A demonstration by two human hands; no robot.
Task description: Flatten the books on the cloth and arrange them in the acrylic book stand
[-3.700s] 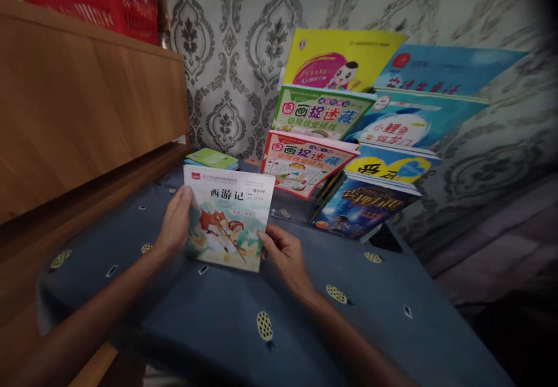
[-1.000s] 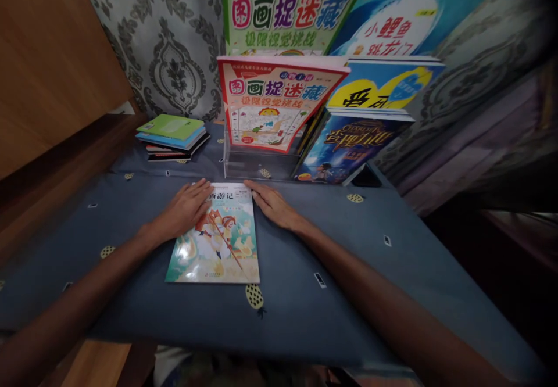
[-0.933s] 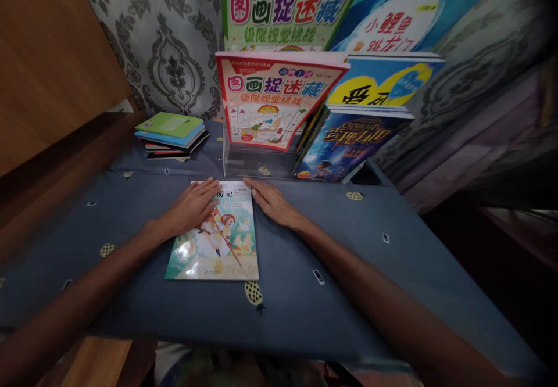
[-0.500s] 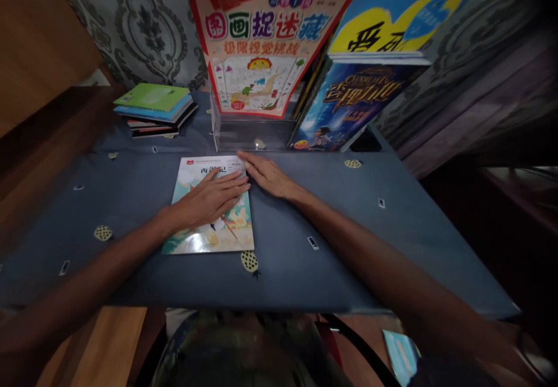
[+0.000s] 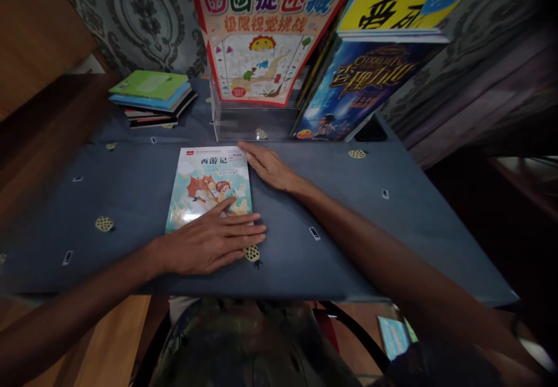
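Since half a second ago, the left hand (image 5: pixel 213 239) has moved down the book (image 5: pixel 209 178), from near its title to its lower part, while the right hand (image 5: pixel 271 168) stays at the far right corner. Most of the book's near edge is hidden under the left hand, its fine print is too small to read, and the upright red-bordered book (image 5: pixel 261 44) behind is cut off at the top. Glossy and pale, the cover shows black title characters, a red tag and a figure with a red cape; light glares at its lower left. It lies flat on the surface (image 5: pixel 422 230), left of centre, between the near and far edges. Lying flat, palm down, fingers slightly spread, the left hand reaches past its right side, grasping nothing. The right hand's fingers are extended together, gripping nothing visible; whether they touch the book I cannot tell.
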